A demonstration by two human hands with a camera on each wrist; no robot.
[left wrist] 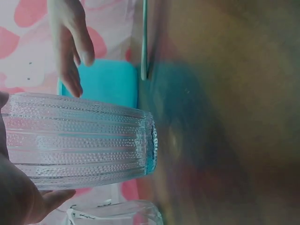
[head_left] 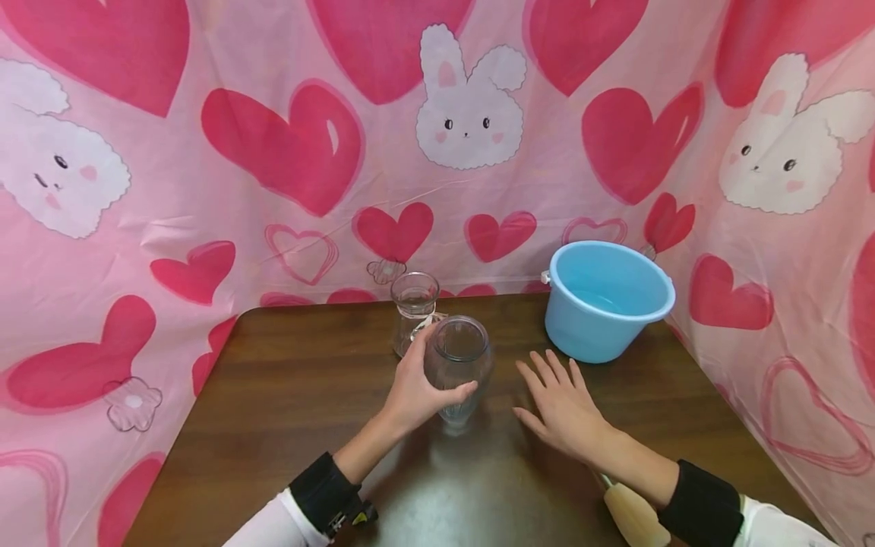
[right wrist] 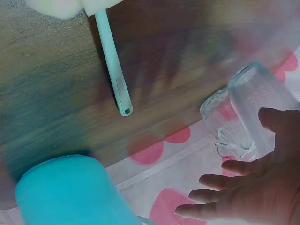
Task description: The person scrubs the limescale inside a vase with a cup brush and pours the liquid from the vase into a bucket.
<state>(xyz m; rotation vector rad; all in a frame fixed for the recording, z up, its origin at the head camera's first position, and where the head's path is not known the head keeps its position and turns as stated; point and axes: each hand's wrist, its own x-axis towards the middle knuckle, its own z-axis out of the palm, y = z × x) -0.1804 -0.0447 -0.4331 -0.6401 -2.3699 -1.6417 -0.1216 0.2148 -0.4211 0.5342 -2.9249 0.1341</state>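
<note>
We hold the vase [head_left: 456,368] upright on the surface [head_left: 287,395] with our left hand [head_left: 417,387], and the step in hand looks like steadying it. To do that well, we judge it best to keep the grip low and firm around the ribbed glass, since a tall narrow-footed vase tips easily, and to keep its base flat on the wood.

Our left hand is wrapped around the vase's left side, thumb across the front and fingers curled behind, grasping it. The left wrist view shows the beaded glass [left wrist: 79,140] against our palm.

Our right hand [head_left: 563,406] lies just right of the vase, apart from it, fingers straight and spread, holding nothing; whether the palm presses the surface or hovers just over it we cannot tell.

A second vase [head_left: 413,308] stands just behind our left hand. A bucket [head_left: 604,300] sits beyond our right hand. A brush handle [right wrist: 112,61] lies near our right wrist.
</note>
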